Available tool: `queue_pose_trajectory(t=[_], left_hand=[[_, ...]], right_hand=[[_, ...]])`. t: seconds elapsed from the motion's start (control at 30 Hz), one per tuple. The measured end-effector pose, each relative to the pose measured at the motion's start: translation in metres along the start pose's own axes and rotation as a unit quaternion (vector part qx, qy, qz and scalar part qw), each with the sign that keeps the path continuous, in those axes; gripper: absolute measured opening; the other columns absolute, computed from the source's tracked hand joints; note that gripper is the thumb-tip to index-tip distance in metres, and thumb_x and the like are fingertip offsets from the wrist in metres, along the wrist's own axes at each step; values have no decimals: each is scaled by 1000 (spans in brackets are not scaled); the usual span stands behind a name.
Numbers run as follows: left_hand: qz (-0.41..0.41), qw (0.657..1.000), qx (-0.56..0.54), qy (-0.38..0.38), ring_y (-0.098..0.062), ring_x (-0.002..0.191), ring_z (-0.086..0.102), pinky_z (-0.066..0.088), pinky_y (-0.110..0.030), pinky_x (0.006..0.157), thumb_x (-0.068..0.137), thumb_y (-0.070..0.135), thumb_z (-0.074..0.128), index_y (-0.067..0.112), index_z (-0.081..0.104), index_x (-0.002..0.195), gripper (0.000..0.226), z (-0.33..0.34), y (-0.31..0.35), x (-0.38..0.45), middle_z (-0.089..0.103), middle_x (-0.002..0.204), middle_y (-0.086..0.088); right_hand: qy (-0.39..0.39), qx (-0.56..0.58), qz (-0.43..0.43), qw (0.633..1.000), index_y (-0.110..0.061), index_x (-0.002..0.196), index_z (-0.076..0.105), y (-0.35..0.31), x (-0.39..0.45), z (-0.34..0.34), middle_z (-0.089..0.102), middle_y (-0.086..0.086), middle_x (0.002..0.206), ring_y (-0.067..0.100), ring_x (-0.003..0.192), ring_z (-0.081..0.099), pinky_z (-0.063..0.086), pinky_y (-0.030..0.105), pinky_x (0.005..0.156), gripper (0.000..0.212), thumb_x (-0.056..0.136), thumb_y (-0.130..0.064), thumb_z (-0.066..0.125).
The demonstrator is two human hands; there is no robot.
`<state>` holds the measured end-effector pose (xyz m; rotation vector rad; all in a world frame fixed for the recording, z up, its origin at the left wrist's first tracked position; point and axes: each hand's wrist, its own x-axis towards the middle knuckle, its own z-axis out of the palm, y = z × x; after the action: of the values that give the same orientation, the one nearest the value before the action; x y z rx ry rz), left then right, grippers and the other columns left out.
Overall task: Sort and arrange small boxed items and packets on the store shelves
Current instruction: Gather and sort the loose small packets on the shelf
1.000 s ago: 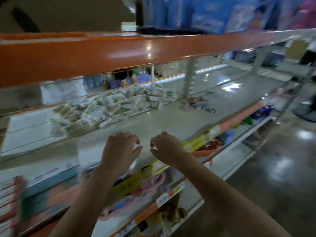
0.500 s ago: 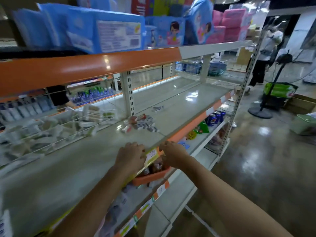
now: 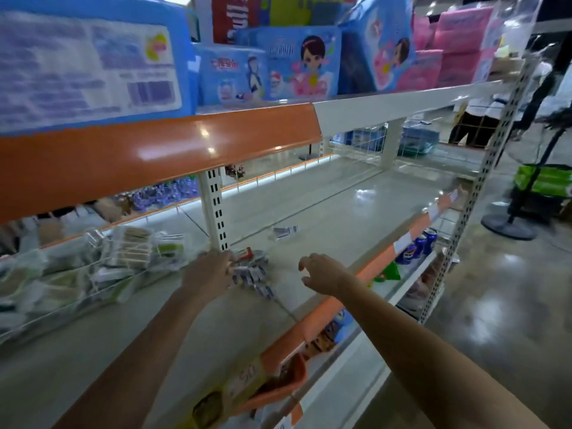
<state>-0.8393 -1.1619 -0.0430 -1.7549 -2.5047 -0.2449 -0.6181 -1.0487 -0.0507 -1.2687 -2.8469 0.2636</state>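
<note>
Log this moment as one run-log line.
step: sorting small boxes on middle shelf | left hand: at the boxes, grip unclear | right hand: fingers curled, holding nothing, above shelf | stray packet: farther back

Both arms outstretched, right hand (image 3: pixel 322 275) fingers loosely curled

Single head-worn wide-angle view, close to the middle shelf (image 3: pixel 325 218), facing forward and down along it, floor (image 3: pixel 510 305) at right

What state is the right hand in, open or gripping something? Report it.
Open. The right hand hovers over the grey shelf with loosely curled fingers, holding nothing.
</note>
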Motion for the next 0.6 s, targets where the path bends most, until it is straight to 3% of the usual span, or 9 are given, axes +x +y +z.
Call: queue_pose_trajectory(t=[0.13, 0.4, 0.47, 0.6], left_hand=[[-8, 999, 16, -33, -25, 100, 56, 47, -33, 79, 86, 24, 56, 28, 59, 105, 19, 8, -10, 26, 59, 106, -6], [-109, 984, 95, -99, -21, 103, 58, 47, -31, 81, 84, 40, 61, 30, 46, 131, 50, 18, -13, 56, 58, 121, -4], [-135, 983, 81, -92, -18, 98, 60, 48, -28, 78, 85, 36, 61, 30, 47, 131, 48, 20, -12, 58, 61, 116, -3], [-189, 979, 57, -43, -16, 92, 56, 40, -24, 72, 91, 25, 55, 21, 55, 121, 30, 22, -3, 59, 62, 112, -6]], right_hand=[[-6, 13, -23, 1000, -17, 126, 51, 23, 44, 7, 50, 10, 126, 28, 120, 46, 41, 36, 98, 36, 90, -23, 51], [19, 25, -130, 991, -25, 136, 47, 46, 139, 1, 42, 5, 142, 25, 128, 41, 36, 33, 103, 47, 90, -18, 53], [20, 26, -156, 987, -23, 139, 42, 48, 158, 2, 44, 8, 137, 26, 125, 42, 40, 35, 103, 50, 90, -17, 51], [19, 19, -200, 979, -16, 130, 50, 51, 184, 10, 48, 9, 133, 27, 123, 41, 42, 38, 99, 38, 93, -23, 47]])
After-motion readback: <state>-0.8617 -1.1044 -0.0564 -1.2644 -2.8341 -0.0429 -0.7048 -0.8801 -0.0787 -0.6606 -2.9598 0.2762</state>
